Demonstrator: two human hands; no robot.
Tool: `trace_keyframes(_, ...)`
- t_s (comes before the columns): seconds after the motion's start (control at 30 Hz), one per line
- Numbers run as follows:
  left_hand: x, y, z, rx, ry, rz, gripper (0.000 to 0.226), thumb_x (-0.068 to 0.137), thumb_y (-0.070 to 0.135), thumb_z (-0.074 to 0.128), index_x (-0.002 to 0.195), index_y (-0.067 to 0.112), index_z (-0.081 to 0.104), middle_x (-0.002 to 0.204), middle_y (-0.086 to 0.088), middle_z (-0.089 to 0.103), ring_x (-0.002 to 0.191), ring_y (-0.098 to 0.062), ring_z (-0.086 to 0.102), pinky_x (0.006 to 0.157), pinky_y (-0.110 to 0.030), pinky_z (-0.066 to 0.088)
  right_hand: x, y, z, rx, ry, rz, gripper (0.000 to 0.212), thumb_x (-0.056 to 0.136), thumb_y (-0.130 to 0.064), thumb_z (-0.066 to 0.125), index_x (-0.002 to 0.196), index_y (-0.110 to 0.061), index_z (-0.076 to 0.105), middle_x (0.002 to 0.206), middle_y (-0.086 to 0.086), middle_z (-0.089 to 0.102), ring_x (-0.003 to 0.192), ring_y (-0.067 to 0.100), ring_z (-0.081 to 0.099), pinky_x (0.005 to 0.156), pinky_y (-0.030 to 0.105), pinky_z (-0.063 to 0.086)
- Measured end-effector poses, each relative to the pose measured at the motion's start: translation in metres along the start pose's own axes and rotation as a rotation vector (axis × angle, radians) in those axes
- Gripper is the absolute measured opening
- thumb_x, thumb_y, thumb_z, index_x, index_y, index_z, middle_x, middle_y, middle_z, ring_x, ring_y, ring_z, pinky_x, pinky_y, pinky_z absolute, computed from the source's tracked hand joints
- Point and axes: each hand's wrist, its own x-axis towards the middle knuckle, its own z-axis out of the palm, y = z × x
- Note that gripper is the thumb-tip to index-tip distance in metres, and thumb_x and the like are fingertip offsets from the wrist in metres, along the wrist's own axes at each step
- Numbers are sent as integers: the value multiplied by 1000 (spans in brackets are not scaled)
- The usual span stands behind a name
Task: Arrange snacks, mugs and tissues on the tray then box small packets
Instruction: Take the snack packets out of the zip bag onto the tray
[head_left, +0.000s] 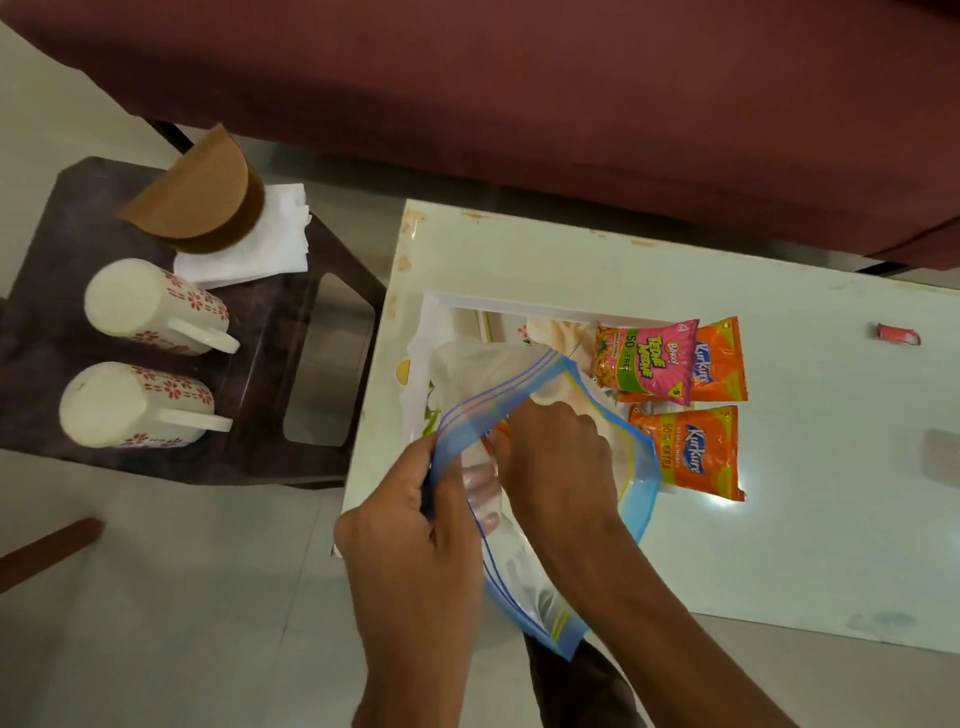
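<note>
The left hand (415, 525) pinches the blue-striped rim of a clear, crinkly zip bag (519, 519), while the right hand (550, 457) reaches inside, its grasp hidden. At two o'clock, three glossy snack packets (675, 395) lie on the white tray (441, 322); at ten o'clock, two floral mugs (150, 358) and tissues (260, 244) sit on a dark stool (62, 234).

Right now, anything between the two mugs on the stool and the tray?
Yes. The zip bag, held open by the left hand with the right hand reaching inside, covers the tray on the side nearest the mugs. Three snack packets fill its far side. The gap from the stool looks clear.
</note>
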Motion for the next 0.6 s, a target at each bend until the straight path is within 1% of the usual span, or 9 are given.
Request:
trace_keyframes(0.07,4,1,-1,-62,-12,-48,40,85,42,53,102,13,75,77,15,70,72,-4,72,51,-9,53,-14,-5,-17,26,66,-48,17,95,-22,56,112,-23,58,90,4,71,83,30,68,59,31,33)
trace_keyframes(0.17,12,-2,1,-133,-34,-145,34,87,38,56,108,16,71,85,5,77,68,-9,76,55,-32,63,-32,-4,-41,131,231,-153,14,89,-22,67,102,-16,68,80,3,73,67,27,70,53,31,49)
trace_keyframes(0.27,23,-7,1,-86,-32,-129,32,91,38,56,109,15,71,84,2,78,67,-12,77,55,-43,63,-53,7,-67,332,439,-141,24,87,-34,62,102,-18,73,83,-4,75,67,7,66,54,12,46)
trace_keyframes(0.3,27,-7,2,-87,-27,-117,30,94,36,57,109,14,71,83,3,78,67,-11,77,54,-42,63,-61,14,-76,391,469,-110,28,88,-40,59,105,-22,72,84,-8,73,70,3,64,56,3,42)
trace_keyframes(0.37,35,-7,4,-112,-14,-117,30,96,34,57,108,11,72,81,1,78,67,-10,77,52,-37,63,-62,40,-82,561,478,-25,37,85,-58,58,109,-30,68,87,-18,71,78,-2,66,60,-1,45)
trace_keyframes(0.43,42,-6,4,-156,10,-118,30,99,31,56,107,8,73,77,0,78,66,-9,77,52,-28,61,-56,80,-86,880,344,85,54,68,-76,66,109,-40,64,97,-20,70,92,4,70,72,17,57)
trace_keyframes(0.47,44,-5,4,-169,20,-112,30,100,30,55,106,7,73,74,0,78,65,-9,76,52,-24,60,-55,104,-86,986,241,93,58,64,-73,72,112,-41,62,108,-17,69,103,11,69,79,29,59)
trace_keyframes(0.53,48,-1,4,-142,26,-77,30,100,29,54,101,6,74,71,9,76,62,-2,74,50,-14,56,-54,143,-84,921,188,76,44,82,-53,70,122,-41,56,123,-13,64,110,13,66,83,37,58)
trace_keyframes(0.6,50,3,2,-78,43,-32,24,101,25,53,93,14,73,60,25,69,59,10,68,47,-2,46,-54,161,-75,867,363,184,34,87,-56,63,118,-46,56,117,-19,67,98,7,70,72,31,60)
